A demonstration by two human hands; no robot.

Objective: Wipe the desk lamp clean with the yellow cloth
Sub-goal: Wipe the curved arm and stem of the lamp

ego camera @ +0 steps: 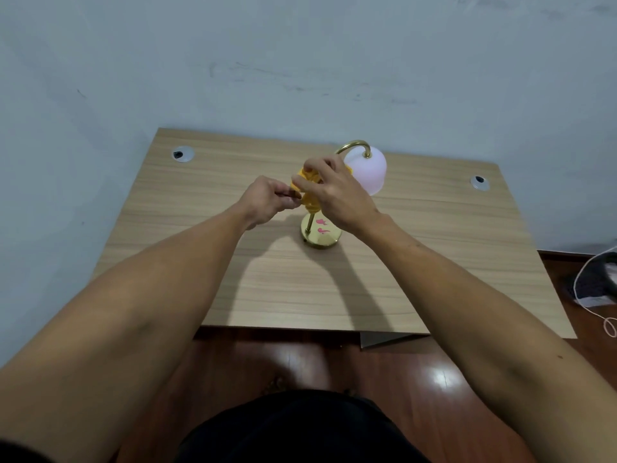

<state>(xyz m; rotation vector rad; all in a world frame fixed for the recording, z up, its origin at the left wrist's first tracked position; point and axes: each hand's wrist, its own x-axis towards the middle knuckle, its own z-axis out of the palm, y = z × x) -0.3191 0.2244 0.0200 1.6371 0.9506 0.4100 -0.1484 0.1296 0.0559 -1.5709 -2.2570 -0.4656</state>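
Lamp [321, 233] stands mid-surface [273, 282], well clear of every edge, both hands bunching the cloth [309, 177] round its stem, left hand [265, 202] pinching, right hand [334, 192] curled over it, two grommets [182, 154] near the back corners.

I see lamp [320, 233] standing mid-table [434, 262] | cloth [309, 182] around its stem | left hand [267, 203] left of cloth | right hand [337, 195] right
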